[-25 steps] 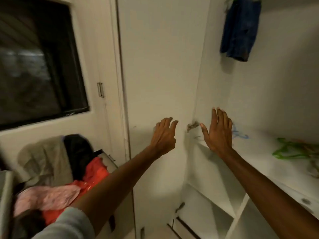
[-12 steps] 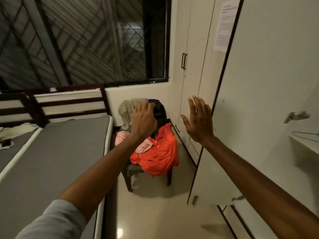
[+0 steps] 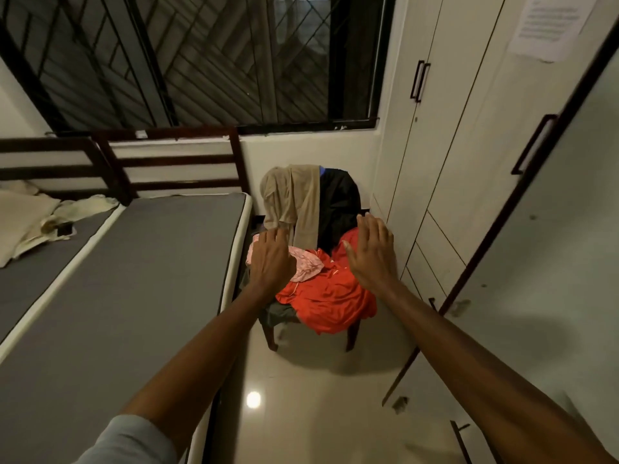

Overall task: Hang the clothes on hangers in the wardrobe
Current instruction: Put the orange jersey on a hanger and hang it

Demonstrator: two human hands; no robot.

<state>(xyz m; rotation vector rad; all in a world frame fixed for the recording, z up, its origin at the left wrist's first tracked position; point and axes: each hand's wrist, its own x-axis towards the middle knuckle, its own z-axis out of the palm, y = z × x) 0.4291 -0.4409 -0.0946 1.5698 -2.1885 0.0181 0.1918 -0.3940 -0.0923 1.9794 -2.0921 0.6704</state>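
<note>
A dark wooden chair (image 3: 270,336) in the corner carries a heap of clothes: a red garment (image 3: 330,296) spilling over the seat front, a pink one (image 3: 306,264) on top, a beige one (image 3: 294,199) and a black one (image 3: 340,204) draped over the backrest. My left hand (image 3: 271,259) hovers with relaxed fingers in front of the pink garment, holding nothing. My right hand (image 3: 373,254) is stretched out flat in front of the red garment's right side, also empty. The wardrobe's open door (image 3: 549,262) fills the right side; no hangers show.
A bed with a grey mattress (image 3: 117,279) lies along the left, its edge close to the chair. Shut white cupboard doors (image 3: 432,139) stand behind the chair on the right. A barred window (image 3: 201,58) spans the back wall. Glossy floor (image 3: 318,396) lies before the chair.
My view has swung left from the wardrobe's inside to the chair of clothes. Both hands, still empty, now reach out in front of the pile, which looks nearer.
</note>
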